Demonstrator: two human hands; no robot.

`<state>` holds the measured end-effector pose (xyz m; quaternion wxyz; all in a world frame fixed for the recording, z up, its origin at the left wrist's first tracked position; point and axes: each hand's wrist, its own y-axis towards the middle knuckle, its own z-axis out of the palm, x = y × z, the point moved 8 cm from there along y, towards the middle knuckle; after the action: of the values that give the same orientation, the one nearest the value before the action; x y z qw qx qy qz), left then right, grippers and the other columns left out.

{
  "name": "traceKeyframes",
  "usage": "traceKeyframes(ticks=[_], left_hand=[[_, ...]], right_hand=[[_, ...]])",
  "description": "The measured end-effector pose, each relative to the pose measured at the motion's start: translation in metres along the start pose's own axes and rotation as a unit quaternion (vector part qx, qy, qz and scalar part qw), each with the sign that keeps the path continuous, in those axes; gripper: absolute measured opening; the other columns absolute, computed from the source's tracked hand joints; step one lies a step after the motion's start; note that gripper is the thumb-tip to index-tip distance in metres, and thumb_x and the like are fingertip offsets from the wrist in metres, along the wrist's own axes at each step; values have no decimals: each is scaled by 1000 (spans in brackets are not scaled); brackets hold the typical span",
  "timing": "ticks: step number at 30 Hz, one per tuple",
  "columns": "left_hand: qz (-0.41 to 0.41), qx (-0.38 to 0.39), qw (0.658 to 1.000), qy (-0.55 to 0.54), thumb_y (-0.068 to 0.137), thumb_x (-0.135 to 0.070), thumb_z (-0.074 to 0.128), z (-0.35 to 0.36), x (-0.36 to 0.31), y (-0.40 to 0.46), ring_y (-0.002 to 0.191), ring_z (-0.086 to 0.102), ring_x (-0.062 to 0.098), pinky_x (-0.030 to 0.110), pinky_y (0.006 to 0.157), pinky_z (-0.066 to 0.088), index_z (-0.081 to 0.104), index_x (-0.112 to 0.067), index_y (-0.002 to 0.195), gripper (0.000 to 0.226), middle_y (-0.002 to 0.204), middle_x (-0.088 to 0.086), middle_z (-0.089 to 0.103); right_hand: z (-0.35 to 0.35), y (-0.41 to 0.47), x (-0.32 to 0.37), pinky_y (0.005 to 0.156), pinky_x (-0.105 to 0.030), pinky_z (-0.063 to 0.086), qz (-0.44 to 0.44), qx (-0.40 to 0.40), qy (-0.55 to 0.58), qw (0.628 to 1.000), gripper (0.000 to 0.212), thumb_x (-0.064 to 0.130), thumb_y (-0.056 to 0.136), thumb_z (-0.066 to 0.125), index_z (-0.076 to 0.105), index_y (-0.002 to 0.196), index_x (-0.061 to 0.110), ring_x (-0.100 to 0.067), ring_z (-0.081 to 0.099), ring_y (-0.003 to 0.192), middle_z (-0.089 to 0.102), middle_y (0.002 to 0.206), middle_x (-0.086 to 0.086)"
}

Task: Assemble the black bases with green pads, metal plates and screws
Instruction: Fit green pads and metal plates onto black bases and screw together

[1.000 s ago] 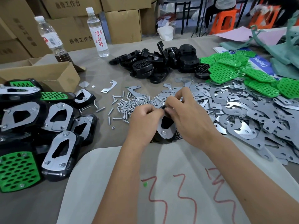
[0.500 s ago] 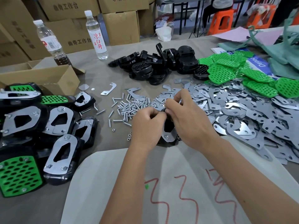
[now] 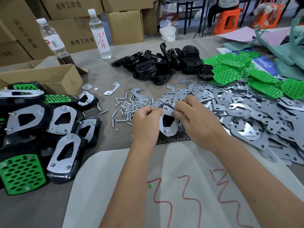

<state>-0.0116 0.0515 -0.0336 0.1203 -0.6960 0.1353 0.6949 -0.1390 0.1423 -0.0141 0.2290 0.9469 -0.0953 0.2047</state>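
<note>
Centrally, both hands work one piece above the table. Left hand (image 3: 144, 120) has its fingers curled, pinching the upper left edge of a metal plate (image 3: 167, 121) that sits on a black base (image 3: 176, 129). Right hand (image 3: 199, 119) curls round the piece from the right, thumb and forefinger at the plate's top corner, where a screw (image 3: 166, 108) stands. A second screw (image 3: 166, 131) shows at the plate's lower end. Loose screws (image 3: 131, 106) lie just left of the hands; loose plates (image 3: 246, 112) spread right. Bare black bases (image 3: 158, 66) are heaped beyond, green pads (image 3: 256, 74) far right. Finished units (image 3: 32, 129) pile at left, near a cardboard box (image 3: 49, 76).
</note>
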Motion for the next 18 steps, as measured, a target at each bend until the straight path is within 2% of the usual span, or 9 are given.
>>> traceKeyframes(ticks=[3,6,9,11,14,18], left_hand=[[4,10,1000,5,71,-30,63,1,0,0,69,31,23,41,67,28,38,-21,55,31,63,4,35],[9,22,1000,2,74,-31,63,3,1,2,69,35,24,41,68,31,43,-18,59,29,66,6,39],[1,15,1000,4,76,-33,63,4,2,3,70,43,23,45,68,40,53,-14,66,24,70,9,47],[3,-9,1000,8,78,-34,63,1,3,3,69,46,21,46,68,46,58,-14,69,23,70,6,52],[5,-53,999,-2,78,-37,63,-6,4,4,70,46,18,37,72,42,63,-3,81,34,71,1,54],[-15,-81,997,-13,77,-38,66,-14,10,6,70,42,21,43,71,46,60,-4,80,35,71,4,48]], right_hand=[[1,-1,2,59,-37,35,11,-22,-48,999,26,41,105,31,42,94,21,-24,43,73,38,97,4],[1,0,2,56,-37,32,28,-44,-71,996,28,41,106,30,41,91,19,-26,44,70,39,95,2],[-6,0,-4,60,-39,36,64,-69,-16,995,31,44,105,39,45,89,18,-26,47,73,45,92,3],[-12,-1,1,66,-43,42,41,-75,38,996,30,46,103,44,46,89,19,-24,48,76,48,91,4],[-7,-4,20,70,-44,44,-33,-11,69,997,27,46,102,45,48,93,21,-20,47,77,45,92,8],[6,-6,30,66,-47,46,-45,56,30,997,28,44,103,35,50,99,21,-26,49,74,42,101,3]])
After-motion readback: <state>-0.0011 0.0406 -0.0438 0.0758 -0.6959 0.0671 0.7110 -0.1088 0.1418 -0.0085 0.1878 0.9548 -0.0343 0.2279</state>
